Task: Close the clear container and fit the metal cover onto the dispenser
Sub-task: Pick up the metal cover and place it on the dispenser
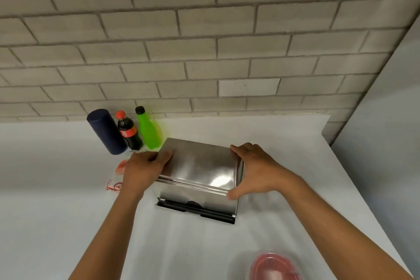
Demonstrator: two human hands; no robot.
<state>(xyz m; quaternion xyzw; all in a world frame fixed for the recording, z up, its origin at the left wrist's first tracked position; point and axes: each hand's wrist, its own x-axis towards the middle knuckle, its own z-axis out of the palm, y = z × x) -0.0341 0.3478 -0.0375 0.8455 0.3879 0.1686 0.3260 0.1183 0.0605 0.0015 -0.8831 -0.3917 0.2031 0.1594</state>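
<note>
A shiny metal cover [200, 163] sits over the dispenser on the white table, tilted slightly. Under its front edge shows the dispenser's dark base [197, 209]. My left hand [142, 170] grips the cover's left end, fingers over the top. On the right end, my right hand [254, 170] clasps the cover with the thumb at its front lower edge. The clear container [275, 266], with something red inside, lies at the bottom right near the frame edge; whether its lid is closed I cannot tell.
At the back left stand a dark blue cylinder [105, 130], a cola bottle [127, 130] and a green bottle [148, 129]. A red-printed plastic bag [116, 185] lies left of the dispenser. A brick wall [204, 52] backs the table [56, 200].
</note>
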